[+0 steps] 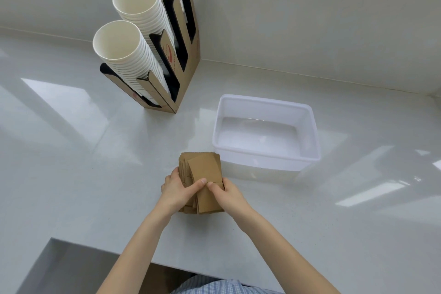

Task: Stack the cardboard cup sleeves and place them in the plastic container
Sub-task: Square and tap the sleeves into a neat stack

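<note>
A pile of flat brown cardboard cup sleeves (202, 167) lies on the white counter (71, 174), roughly squared with the top sleeve slightly askew. My left hand (177, 188) clasps the pile's left side, thumb pressed on top. My right hand (225, 192) grips the right side, thumb also on top. The translucent plastic container (307, 126) stands just beyond and to the right of the pile, open, with nothing inside it.
A cardboard cup holder (188, 71) with three tall stacks of white paper cups (133, 55) stands at the back left. A wall ledge runs along the back. The counter's front edge (107, 249) steps down near my body.
</note>
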